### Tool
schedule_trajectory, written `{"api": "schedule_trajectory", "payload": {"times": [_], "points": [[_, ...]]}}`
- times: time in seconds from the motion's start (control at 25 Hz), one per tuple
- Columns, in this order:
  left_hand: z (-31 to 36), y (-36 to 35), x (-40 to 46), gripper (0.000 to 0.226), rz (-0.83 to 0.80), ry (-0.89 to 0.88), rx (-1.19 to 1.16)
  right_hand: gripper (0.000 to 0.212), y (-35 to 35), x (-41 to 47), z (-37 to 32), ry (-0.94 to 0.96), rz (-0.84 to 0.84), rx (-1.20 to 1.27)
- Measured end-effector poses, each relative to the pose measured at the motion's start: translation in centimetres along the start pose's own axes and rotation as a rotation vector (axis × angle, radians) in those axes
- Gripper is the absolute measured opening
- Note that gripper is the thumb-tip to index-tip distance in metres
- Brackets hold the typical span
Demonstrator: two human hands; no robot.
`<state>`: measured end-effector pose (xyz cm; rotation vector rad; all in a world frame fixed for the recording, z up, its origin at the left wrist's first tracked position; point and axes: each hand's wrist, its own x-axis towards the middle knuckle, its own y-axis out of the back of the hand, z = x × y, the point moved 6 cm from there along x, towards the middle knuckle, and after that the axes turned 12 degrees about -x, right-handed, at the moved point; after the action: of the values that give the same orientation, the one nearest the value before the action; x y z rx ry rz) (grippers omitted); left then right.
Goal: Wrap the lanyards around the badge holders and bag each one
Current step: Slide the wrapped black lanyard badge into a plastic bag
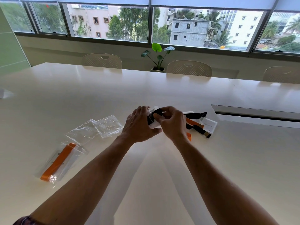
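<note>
My left hand (139,125) grips a white badge holder (155,125) above the table, its black lanyard (156,112) wound across it. My right hand (172,122) pinches the black lanyard at the holder's top. Behind my right hand lies a pile of more badge holders (209,125) with black lanyards (197,114) and an orange lanyard (194,122). Two empty clear bags (100,129) lie to the left. Nearer me on the left, a clear bag (60,163) holds a badge holder wrapped in an orange lanyard.
The long white table (162,168) has a recessed cable slot (256,113) at the right. Chairs (189,69) and a potted plant (158,57) stand beyond the far edge, under the windows. A small clear item (4,93) lies at the left edge.
</note>
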<state>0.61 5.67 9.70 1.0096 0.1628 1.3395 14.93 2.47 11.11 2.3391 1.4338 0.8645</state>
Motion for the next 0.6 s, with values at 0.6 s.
{"api": "schedule_trajectory", "payload": {"times": [0.6], "points": [[-0.1,0.1,-0.1,0.086,0.065,0.009,-0.125,0.022,-2.4,0.6,0.7,-0.003,-0.304,-0.017]]}}
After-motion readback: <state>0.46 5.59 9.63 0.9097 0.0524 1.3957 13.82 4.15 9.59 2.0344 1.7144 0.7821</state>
